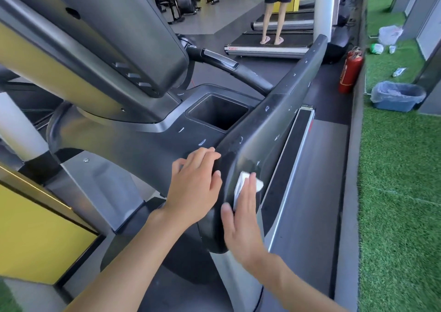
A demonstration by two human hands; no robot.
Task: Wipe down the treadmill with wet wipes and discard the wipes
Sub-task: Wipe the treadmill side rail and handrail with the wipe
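At the bottom of the view, two bare forearms reach up from about 6 o'clock. The right hand [241, 223] lies flat, fingers straight and together, pressing a white wet wipe [240, 181] against the outer face of the dark handrail [274, 120]. The wipe shows at the fingertips and along the thumb side of the hand. Just beside it, at 9 o'clock of the right hand, the left hand [193, 187] rests on the handrail's top edge, fingers loosely spread and lying over the surface, holding nothing.

The handrail runs away towards 1 o'clock, its surface marked with small pale scuffs. At 3 o'clock of the hands lies the treadmill's grey belt [317, 168], edged by a silver side rail. At 12 o'clock of the left hand sits a square recessed cup holder [218, 113], and at 10 o'clock the large grey console [107, 49] tilts overhead.

Green artificial turf [393, 192] fills the 3 o'clock side. Farther off at 2 o'clock stand a red fire extinguisher [349, 73] and a blue bin [396, 96] lined with a plastic bag. At 12 o'clock, well apart, another person [274, 18] in sandals stands on a second treadmill [267, 46].
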